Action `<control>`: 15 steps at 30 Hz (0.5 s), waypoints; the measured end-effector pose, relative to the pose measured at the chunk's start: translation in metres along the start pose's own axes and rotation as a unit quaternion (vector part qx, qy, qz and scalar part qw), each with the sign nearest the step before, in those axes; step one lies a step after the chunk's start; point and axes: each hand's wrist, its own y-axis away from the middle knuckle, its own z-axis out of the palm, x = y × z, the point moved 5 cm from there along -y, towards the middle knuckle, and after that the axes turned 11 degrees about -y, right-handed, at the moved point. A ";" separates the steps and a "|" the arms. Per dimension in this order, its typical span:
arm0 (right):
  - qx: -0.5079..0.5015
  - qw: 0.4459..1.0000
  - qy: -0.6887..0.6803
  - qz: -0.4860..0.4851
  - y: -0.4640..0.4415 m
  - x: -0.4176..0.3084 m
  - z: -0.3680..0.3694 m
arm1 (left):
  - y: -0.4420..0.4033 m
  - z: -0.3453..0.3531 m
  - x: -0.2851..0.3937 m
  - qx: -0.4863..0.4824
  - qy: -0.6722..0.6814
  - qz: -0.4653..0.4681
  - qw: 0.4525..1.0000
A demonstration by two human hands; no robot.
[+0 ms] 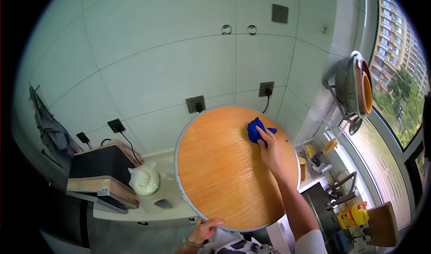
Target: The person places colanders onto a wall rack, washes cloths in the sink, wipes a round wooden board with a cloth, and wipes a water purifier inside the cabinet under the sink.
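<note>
A large round wooden board point(224, 168) with a pale rim is tilted up over the counter. At its lower left edge, my left hand point(207, 230) grips the rim, thumb on the face, with a bracelet at the wrist. My right hand point(268, 148) presses a bunched blue cloth point(255, 131) against the upper right part of the board. The wood has a wet-looking sheen near its middle.
On the right are a sink point(316, 204) with a faucet point(343, 191), a yellow bottle point(353, 216), a wooden cutting board point(381, 225) and hanging colanders point(354, 85). At left, a black appliance point(96, 164) stands beside a white plastic bag point(144, 180).
</note>
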 end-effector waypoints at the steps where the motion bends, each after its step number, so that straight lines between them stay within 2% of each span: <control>1: -0.056 0.998 0.003 0.041 0.000 0.003 0.022 | -0.007 -0.007 0.005 0.009 0.005 0.011 1.000; 2: -0.111 0.991 0.006 0.079 0.006 0.005 0.048 | -0.017 -0.016 0.011 0.016 0.009 0.025 1.000; 3: -0.137 0.983 0.027 -0.119 0.023 -0.016 0.078 | -0.026 -0.029 0.010 0.008 -0.001 0.048 0.999; 6: -0.371 0.908 -0.064 -0.185 0.082 -0.082 0.146 | -0.041 -0.043 0.025 0.075 -0.002 0.041 0.996; 8: -0.402 0.900 -0.085 -0.144 0.085 -0.063 0.171 | -0.039 -0.051 0.025 0.113 0.033 0.021 0.993; 10: -0.342 0.919 -0.044 -0.193 0.045 -0.020 0.174 | -0.030 -0.057 0.025 0.174 -0.018 -0.012 0.984; 11: -0.266 0.958 -0.097 -0.058 0.012 0.020 0.171 | -0.028 -0.071 0.010 0.145 -0.037 -0.033 0.988; 13: -0.098 0.994 -0.039 0.008 -0.034 0.085 0.149 | -0.028 -0.063 0.006 0.149 -0.055 -0.047 0.986; 14: -0.013 0.995 0.067 -0.068 -0.049 0.084 0.136 | -0.032 -0.061 0.006 0.147 -0.077 -0.055 0.985; 15: -0.017 0.995 0.064 -0.070 -0.046 0.087 0.140 | -0.036 -0.060 0.004 0.101 -0.126 -0.015 0.987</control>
